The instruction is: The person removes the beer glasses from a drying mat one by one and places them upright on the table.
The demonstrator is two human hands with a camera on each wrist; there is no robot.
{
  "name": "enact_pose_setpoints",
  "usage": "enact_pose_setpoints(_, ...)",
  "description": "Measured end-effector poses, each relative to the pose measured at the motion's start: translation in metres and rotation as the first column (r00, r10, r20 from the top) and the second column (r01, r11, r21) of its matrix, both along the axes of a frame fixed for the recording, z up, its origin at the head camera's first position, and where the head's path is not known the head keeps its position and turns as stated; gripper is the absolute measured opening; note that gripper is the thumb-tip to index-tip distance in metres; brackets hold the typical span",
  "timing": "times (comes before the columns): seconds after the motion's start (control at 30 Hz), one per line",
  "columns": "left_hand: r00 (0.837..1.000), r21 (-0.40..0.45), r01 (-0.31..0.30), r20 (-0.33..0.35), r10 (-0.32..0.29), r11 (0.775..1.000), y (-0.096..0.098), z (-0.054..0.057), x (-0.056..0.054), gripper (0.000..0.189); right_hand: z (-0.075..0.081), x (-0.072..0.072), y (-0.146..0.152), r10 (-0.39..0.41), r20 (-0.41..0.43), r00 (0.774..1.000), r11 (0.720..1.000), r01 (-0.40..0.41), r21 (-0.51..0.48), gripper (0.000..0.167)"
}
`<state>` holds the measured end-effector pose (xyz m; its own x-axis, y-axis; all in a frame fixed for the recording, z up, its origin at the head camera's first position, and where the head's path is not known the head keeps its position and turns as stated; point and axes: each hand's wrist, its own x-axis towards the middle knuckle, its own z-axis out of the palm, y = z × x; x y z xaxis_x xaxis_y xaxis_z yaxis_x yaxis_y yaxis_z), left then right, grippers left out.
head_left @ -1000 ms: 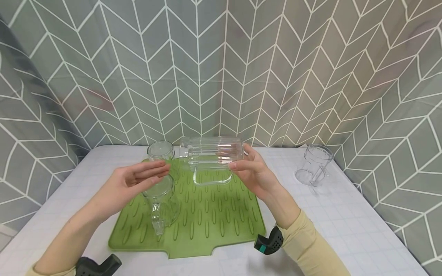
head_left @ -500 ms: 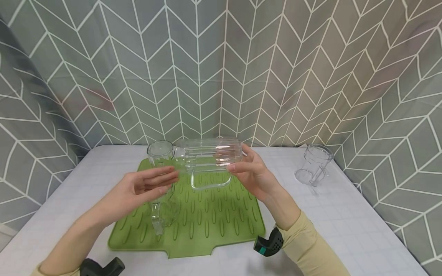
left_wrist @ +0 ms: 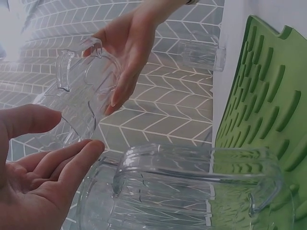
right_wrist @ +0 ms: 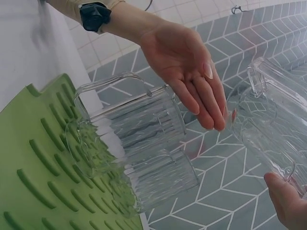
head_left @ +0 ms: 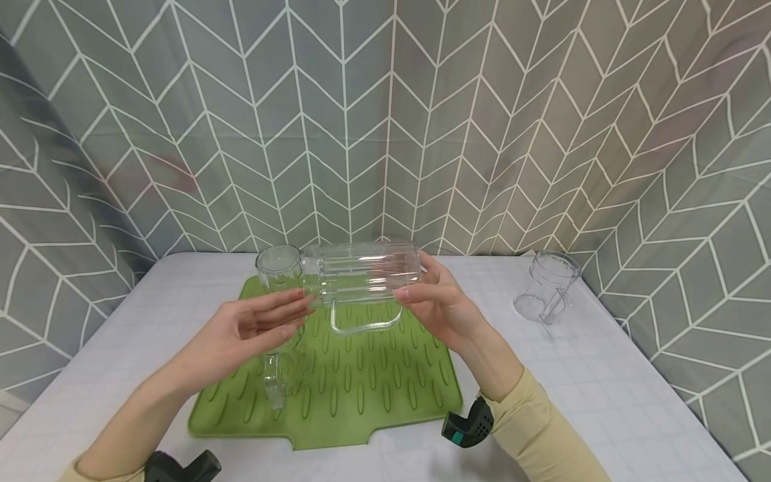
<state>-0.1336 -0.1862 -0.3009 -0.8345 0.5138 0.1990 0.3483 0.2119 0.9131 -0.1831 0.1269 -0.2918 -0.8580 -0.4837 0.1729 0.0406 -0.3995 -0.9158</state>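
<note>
Here, your right hand [head_left: 442, 304] grips a clear glass mug [head_left: 367, 271] by one end, sideways above the green mat [head_left: 373, 381]. Your left hand [head_left: 241, 335], fingers extended, is at its other end; I cannot tell whether they touch. A second mug [head_left: 286, 375] and a third mug [head_left: 279, 261] stand on the mat's left part, a fourth mug [head_left: 547, 288] on the white table [head_left: 602, 395], rightward.

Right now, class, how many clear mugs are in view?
4: the held mug, in the right hand; the back mug and front mug, on the green mat, the latter partly behind the left hand; the side mug, on the table at right.
</note>
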Motion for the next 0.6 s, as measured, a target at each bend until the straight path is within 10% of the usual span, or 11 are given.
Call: enact_pose_setpoints(0.6,0.999,0.084,0.012,-0.039,-0.009,0.996,0.0022,0.0015,0.0021,0.056,0.0016,0.0019,-0.0007,0.018,0.005,1.0,1.0,-0.018,0.022,0.077)
